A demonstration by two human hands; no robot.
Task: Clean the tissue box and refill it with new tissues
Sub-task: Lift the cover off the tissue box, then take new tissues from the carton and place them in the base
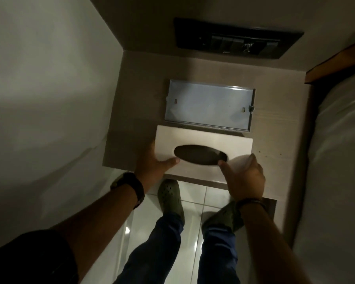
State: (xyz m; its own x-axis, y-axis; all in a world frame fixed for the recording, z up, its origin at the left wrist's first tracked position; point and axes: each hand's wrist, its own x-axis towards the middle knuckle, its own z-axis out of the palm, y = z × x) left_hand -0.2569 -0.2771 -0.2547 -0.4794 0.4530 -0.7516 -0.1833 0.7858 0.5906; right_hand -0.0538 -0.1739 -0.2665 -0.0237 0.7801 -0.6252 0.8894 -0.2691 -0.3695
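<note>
The white tissue box cover (201,138) with a dark oval slot lies flat at the front of the bedside table (275,144). My left hand (152,162) grips the cover's left end, thumb on top beside the slot. Over the cover's right front corner, my right hand (244,179) presses a white cloth or tissue (239,160) against the top. Just behind the cover lies the metal base plate (207,105), empty, with two small mounting holes. No tissues show through the slot.
A dark switch panel (238,37) is set in the wall behind the table. White wall stands at left, and a bed with white sheets (340,160) lies at right. My feet in green clogs stand on the tiled floor (195,210) below.
</note>
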